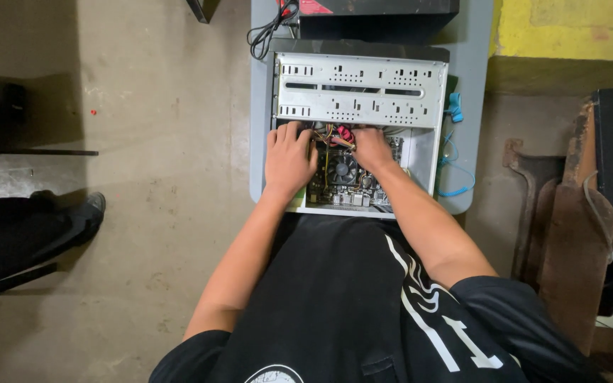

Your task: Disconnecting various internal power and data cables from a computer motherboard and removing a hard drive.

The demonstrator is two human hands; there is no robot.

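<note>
An open grey computer case (360, 91) lies flat on a small grey table (471, 85). Inside it a motherboard with a round black cooler fan (344, 169) shows between my hands. My left hand (289, 159) rests flat over the left part of the board, fingers spread toward the drive cage. Just right of the fan, my right hand (372, 147) has its fingers curled at a bundle of red and yellow cables (342, 134). Whether it grips a cable I cannot tell.
A black box (377, 8) and a coiled black cord (267, 32) sit at the table's far end. A blue coiled cable (454, 152) hangs off the right side. Another person's black shoe (83, 220) stands on the concrete floor at left. Rusty metal pieces (569, 213) lean at right.
</note>
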